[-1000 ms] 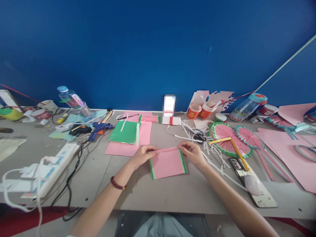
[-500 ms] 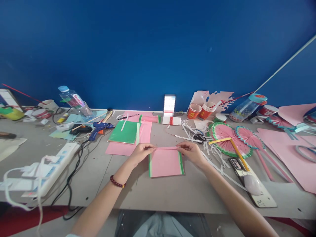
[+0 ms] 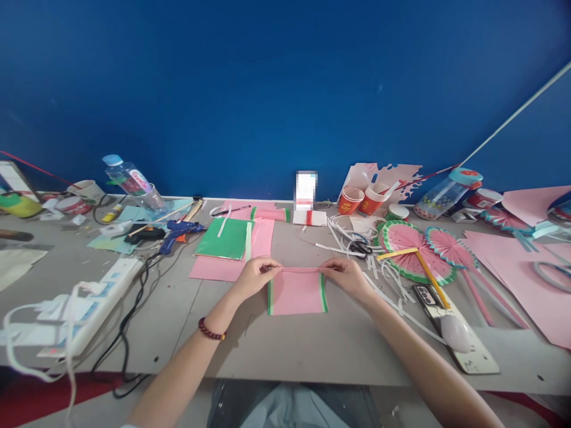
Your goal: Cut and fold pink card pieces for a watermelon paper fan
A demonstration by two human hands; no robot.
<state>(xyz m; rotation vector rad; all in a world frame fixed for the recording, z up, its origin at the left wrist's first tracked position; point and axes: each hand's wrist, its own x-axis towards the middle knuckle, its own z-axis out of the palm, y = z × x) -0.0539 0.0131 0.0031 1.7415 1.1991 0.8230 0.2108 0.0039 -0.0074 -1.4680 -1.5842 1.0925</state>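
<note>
A pink paper sheet [image 3: 297,292] with green strips along its left and right edges lies on the grey table [image 3: 312,345] in front of me. My left hand [image 3: 253,274] pinches its far left corner. My right hand [image 3: 345,276] pinches its far right corner. A narrow fold runs along the far edge between the two hands. A bead bracelet [image 3: 211,331] is on my left wrist.
Behind lie a green sheet on pink paper [image 3: 229,239], a blue glue gun [image 3: 178,232] and a tilted water bottle [image 3: 131,180]. Right: watermelon paper fans [image 3: 413,244], scissors [image 3: 360,248], white paper strips, red cups [image 3: 363,200], a phone [image 3: 430,295]. A power strip [image 3: 93,300] with cables lies left.
The sheet has been squared up from a tilt, and its visible part has grown shorter as the far edge was folded over. Both hands stayed at the far corners.
</note>
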